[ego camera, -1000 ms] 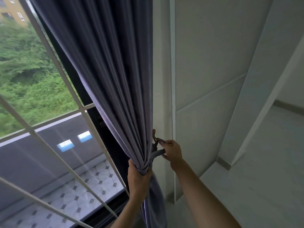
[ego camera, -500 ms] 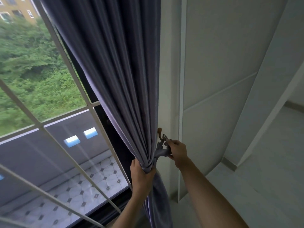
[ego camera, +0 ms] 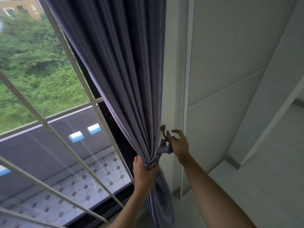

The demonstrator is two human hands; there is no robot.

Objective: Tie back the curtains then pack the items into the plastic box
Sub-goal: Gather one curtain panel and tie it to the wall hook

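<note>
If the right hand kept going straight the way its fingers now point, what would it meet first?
Probably the brown wall hook, just up and left of the right hand that holds the tie-back; depth is unclear.

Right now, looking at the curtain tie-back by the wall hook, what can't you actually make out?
- Head view: whether the tie-back loop is seated on the hook; the right hand covers that spot.
- How the tie-back wraps behind the curtain; folds and the left hand hide it.
- The plastic box and items: outside the frame.

Bare wall (ego camera: 222, 63) right of the hook (ego camera: 163, 131); gathered curtain (ego camera: 128, 79) crowding its left.
</note>
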